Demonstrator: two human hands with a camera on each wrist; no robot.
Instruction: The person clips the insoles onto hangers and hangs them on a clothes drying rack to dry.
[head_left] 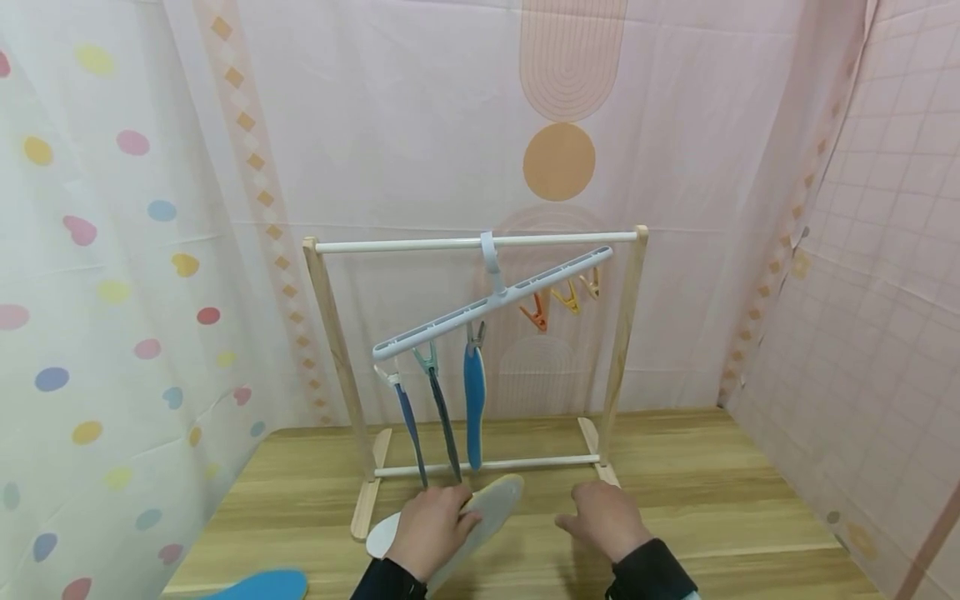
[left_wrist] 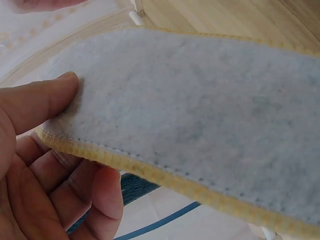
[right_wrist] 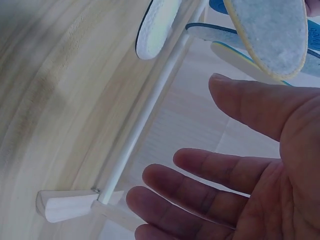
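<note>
Head view, left hand (head_left: 429,532) pinching yellow-edged insole (head_left: 497,503), right hand (head_left: 606,521) loosely spread, tabletop (head_left: 536,537) gap between, rack (head_left: 622,350) beyond

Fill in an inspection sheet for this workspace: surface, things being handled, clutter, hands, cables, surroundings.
Surface: wood-grain table bearing a rack.
Things: yellow-edged insole, held; tilted hanger with three clipped insoles and three clips holding nothing.
Clutter: blue insole at near left; white insole, partly hidden.
Hands: left hand pinches the yellow-edged insole; right hand holds nothing, fingers relaxed.
Cables: nothing seen.
Surroundings: patterned cloth at back and sides.
</note>
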